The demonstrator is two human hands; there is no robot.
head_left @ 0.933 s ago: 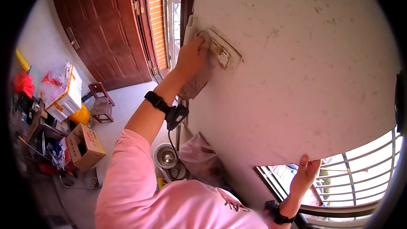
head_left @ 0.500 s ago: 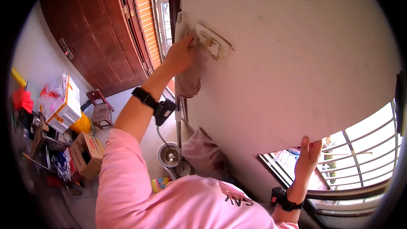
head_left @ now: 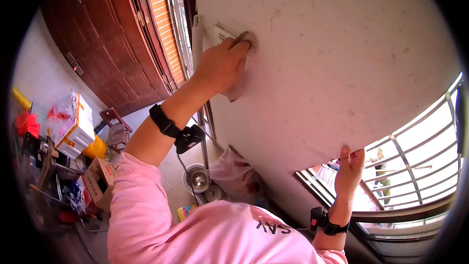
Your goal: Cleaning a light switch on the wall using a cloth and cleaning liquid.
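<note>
My left hand (head_left: pixel 222 66) is closed on a pale, dirty cloth (head_left: pixel 235 92) and presses it to the wall. The cloth's lower end hangs below my fingers. Partly hidden behind my hand and the cloth is a whitish, grimy switch plate (head_left: pixel 220 33); its upper left corner shows. My right hand (head_left: pixel 349 171) is raised at the wall's lower edge beside the window, thumb and finger apart, with nothing seen in it. Its other fingers are mostly hidden.
A mop handle (head_left: pixel 197 36) leans by the wall, left of my left hand, its bucket (head_left: pixel 197 178) below. A plastic bag (head_left: pixel 229 173) stands next to it. Left are a chair (head_left: pixel 117 129), a foam box (head_left: pixel 78 127), a cardboard box (head_left: pixel 100 181) and a brown door (head_left: pixel 97 34). A barred window (head_left: pixel 415 166) is right.
My left hand has moved right with the cloth, from the left side of the switch plate onto its right part. The mop handle's top is now uncovered. My right hand stays by the window.
</note>
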